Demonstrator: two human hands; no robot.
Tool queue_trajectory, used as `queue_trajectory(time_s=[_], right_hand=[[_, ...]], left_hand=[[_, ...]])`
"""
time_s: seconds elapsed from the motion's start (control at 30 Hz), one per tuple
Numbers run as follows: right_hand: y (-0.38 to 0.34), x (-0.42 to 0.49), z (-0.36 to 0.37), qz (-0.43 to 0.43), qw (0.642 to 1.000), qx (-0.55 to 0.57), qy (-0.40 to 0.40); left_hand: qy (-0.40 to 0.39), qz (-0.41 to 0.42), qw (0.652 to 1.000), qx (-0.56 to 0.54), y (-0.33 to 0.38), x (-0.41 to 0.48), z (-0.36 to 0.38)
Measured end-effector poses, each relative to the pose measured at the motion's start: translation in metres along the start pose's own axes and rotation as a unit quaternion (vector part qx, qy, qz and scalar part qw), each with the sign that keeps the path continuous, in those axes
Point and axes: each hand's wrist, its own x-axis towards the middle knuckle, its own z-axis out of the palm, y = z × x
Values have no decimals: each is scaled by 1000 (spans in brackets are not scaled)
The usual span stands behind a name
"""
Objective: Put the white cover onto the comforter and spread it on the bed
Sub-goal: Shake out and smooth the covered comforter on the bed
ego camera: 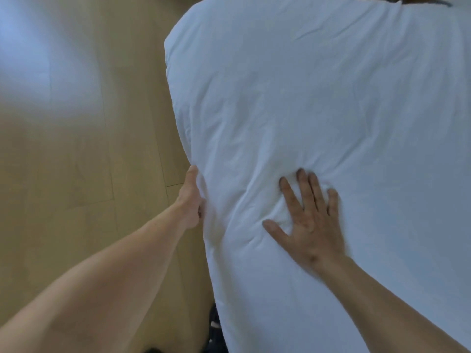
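Observation:
The white covered comforter [318, 98] lies spread over the bed and fills the right two thirds of the head view, with soft creases. My left hand [191, 200] grips its left side edge, fingers tucked into the fabric. My right hand [309, 222] lies flat on top of the comforter, fingers spread, pressing a dent into it just right of the left hand. The comforter inside the cover is not visible.
Light wooden floor [76, 149] runs along the left side of the bed. A dark object [216, 324] sits on the floor near the bottom edge, beside the hanging comforter. A dark strip [428, 2] shows past the far top edge of the comforter.

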Motion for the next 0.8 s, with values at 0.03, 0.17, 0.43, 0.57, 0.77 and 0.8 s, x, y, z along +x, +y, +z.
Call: queue_trajectory(time_s=[0.03, 0.17, 0.43, 0.57, 0.77, 0.8], right_hand=[[-2, 16, -4, 7, 1000, 10, -3], [-12, 80, -20, 35, 998, 46, -5], [-24, 131, -17, -18, 999, 22, 13], [-24, 162, -22, -43, 999, 18, 24], [-24, 211, -35, -22, 999, 36, 12], [-26, 218, -36, -23, 999, 39, 13]], left_hand=[[-23, 2, 1000, -4, 7, 1, 4], [-48, 29, 997, -47, 43, 13, 23], [271, 133, 953, 20, 60, 69, -3], [345, 121, 921, 134, 51, 84, -8], [345, 61, 928, 128, 78, 100, -25], [325, 46, 938, 107, 88, 106, -31]])
